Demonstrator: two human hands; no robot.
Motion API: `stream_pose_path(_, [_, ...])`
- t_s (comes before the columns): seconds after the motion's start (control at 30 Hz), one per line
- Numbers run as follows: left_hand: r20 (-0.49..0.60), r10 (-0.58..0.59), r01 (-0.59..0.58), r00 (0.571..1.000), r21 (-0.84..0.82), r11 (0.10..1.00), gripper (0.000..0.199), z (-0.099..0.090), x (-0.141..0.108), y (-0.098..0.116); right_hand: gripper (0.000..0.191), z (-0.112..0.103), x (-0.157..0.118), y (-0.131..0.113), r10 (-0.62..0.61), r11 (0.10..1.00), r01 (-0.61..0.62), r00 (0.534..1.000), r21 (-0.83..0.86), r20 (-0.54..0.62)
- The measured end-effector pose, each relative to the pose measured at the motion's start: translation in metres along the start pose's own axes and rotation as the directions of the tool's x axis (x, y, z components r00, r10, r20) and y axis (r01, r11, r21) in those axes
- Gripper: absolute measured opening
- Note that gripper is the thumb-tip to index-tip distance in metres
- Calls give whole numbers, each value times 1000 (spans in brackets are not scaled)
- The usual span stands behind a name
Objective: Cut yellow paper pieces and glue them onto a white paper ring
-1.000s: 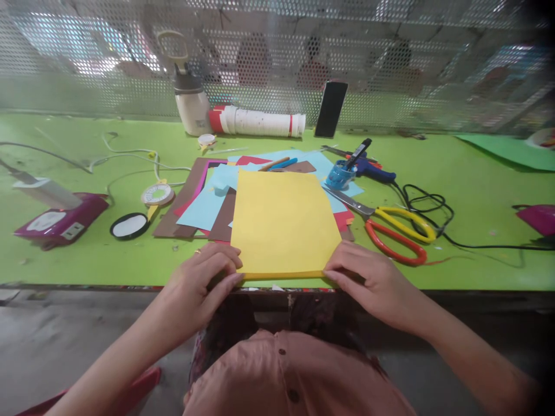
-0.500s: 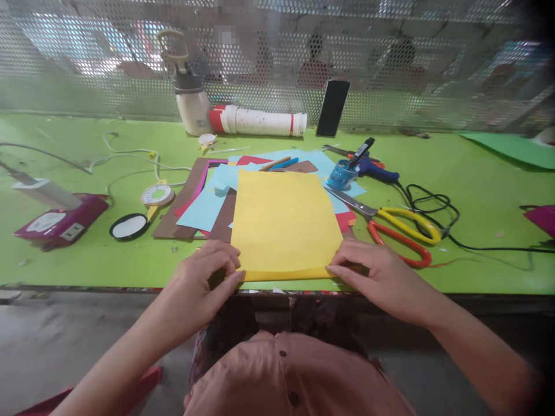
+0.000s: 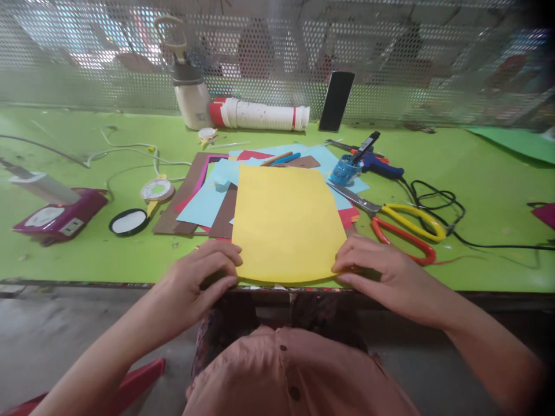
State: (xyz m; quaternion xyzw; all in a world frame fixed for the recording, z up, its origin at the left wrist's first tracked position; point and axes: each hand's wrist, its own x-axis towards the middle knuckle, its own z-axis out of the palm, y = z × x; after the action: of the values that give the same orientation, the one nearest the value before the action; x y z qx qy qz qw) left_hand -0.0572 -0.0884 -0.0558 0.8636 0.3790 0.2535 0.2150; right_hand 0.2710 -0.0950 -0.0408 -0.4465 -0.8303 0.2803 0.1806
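Observation:
A sheet of yellow paper point(image 3: 288, 222) lies in front of me, its far part over a pile of coloured sheets. At its near left corner, my left hand point(image 3: 212, 274) pinches the edge between thumb and fingers. My right hand point(image 3: 373, 268) grips the near right corner the same way. Between them the near edge bows slightly toward me, close to the table's front edge. Large scissors point(image 3: 384, 216) with one yellow and one red handle lie just beyond my right hand.
On the green table point(image 3: 489, 196) lie a tape roll point(image 3: 156, 189), a black-rimmed lid point(image 3: 129, 222), a purple power socket point(image 3: 60, 214) and a blue glue gun point(image 3: 381, 164). A blue pot point(image 3: 346, 171) holds a pen. Behind stand a bottle point(image 3: 191, 98), stacked cups point(image 3: 264, 114) and a phone point(image 3: 337, 101).
The darker folded strip along the paper's near edge no longer shows; that edge now curves toward me. Both hands stay at the corners, with the right hand shifted slightly right.

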Motion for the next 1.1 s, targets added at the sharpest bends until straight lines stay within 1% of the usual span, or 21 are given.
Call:
stream_pose_path(0.17, [-38, -85, 85, 996, 7, 996, 7, 1, 1, -1, 19, -1, 0, 4, 10, 1000, -8, 999, 21, -54])
stream_pose_path(0.3, [-68, -182, 184, 981, 23, 983, 7, -1, 2, -1, 20, -2, 2, 6, 112, 993, -109, 990, 37, -87])
stream_pose_path(0.47, [-77, -239, 238, 968, -13, 971, 10, 2, 4, -1, 27, 1, 7, 5, 206, 978, -203, 969, 37, -134])
stream_pose_path(0.57, [-87, -310, 310, 947, -18, 951, 12, 4, 6, 0, 27, 3, 10, 2, 264, 964, -265, 951, 16, -159])
stream_pose_path(0.67, [-70, -409, 409, 910, -19, 913, 14, 4, 7, 1, 26, 4, 13, -1, 309, 949, -315, 937, -12, -163])
stream_pose_path(0.73, [-58, -452, 451, 890, -27, 892, 18, 3, 8, 3, 26, 4, 14, -2, 328, 941, -337, 931, -27, -158])
stream_pose_path(0.8, [-58, -469, 468, 881, -43, 883, 20, 2, 9, 5, 26, 4, 14, -3, 340, 937, -348, 928, -30, -151])
stream_pose_path(0.93, [-68, -460, 458, 885, -49, 888, 19, 2, 7, 8, 25, 4, 14, 0, 348, 934, -357, 925, -32, -150])
stream_pose_path(1.03, [-72, -460, 457, 885, -52, 888, 18, 3, 7, 8, 23, 3, 14, 1, 336, 940, -341, 933, -18, -127])
stream_pose_path(1.1, [-62, -476, 472, 877, -68, 879, 17, 4, 8, 8, 22, 2, 14, 1, 322, 946, -322, 941, 18, -104])
